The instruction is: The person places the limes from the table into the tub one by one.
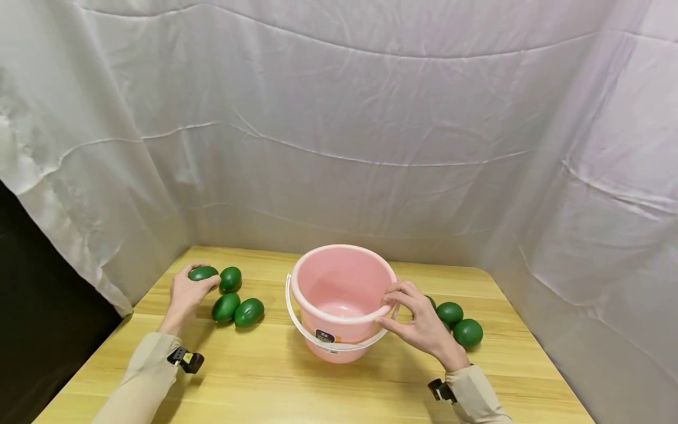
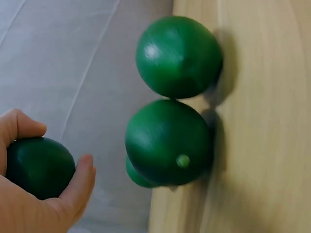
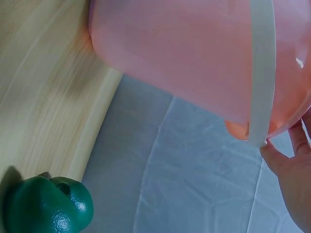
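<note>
Grn fruit [image 1: 203, 272] gripped w/in L hand [image 1: 185, 295]; R hand [image 1: 421, 325] pinches bucket rim [image 1: 341, 319], rt side.

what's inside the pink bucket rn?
Head view: the pink bucket shows bare inner wall and a shiny patch of floor, nothing lying on either. Its near rim hides the closest floor, and the right hand covers some rim; can't tell what's there.

Standing here I can read nothing: the black label [image 1: 325, 336] on the front of the pink bucket [image 1: 357, 331] is printed too small to make out
</note>
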The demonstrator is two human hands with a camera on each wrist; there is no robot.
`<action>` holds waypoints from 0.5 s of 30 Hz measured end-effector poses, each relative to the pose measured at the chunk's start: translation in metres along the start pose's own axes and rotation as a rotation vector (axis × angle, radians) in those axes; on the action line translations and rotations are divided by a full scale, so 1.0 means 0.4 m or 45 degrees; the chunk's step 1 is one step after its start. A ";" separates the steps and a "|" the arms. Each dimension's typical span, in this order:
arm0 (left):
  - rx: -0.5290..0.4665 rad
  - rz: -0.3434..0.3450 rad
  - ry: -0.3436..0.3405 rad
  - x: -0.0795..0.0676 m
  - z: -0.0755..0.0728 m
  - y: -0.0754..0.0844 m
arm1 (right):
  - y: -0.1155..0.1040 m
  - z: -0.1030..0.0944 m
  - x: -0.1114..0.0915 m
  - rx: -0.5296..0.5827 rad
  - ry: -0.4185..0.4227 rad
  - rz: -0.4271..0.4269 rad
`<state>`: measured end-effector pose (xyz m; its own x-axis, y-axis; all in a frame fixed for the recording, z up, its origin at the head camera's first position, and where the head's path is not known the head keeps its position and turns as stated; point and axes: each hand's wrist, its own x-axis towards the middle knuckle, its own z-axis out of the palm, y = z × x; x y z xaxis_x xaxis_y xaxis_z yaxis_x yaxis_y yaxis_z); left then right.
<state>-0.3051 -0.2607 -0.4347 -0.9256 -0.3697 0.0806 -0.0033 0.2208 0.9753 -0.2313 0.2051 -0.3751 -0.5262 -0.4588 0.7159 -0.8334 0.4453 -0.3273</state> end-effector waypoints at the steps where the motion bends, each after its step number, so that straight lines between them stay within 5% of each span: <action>1: -0.002 0.013 0.005 0.000 0.003 0.004 | -0.003 -0.001 0.001 0.001 -0.002 0.003; 9: -0.035 0.072 0.035 -0.021 0.033 0.047 | -0.003 -0.001 0.000 0.001 -0.010 0.023; 15: -0.125 0.151 -0.043 -0.043 0.068 0.081 | -0.001 -0.001 0.000 -0.010 0.002 -0.004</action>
<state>-0.2996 -0.2227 -0.4102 -0.9295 -0.3153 0.1911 0.1423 0.1714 0.9749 -0.2311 0.2051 -0.3748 -0.5233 -0.4588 0.7181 -0.8337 0.4500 -0.3200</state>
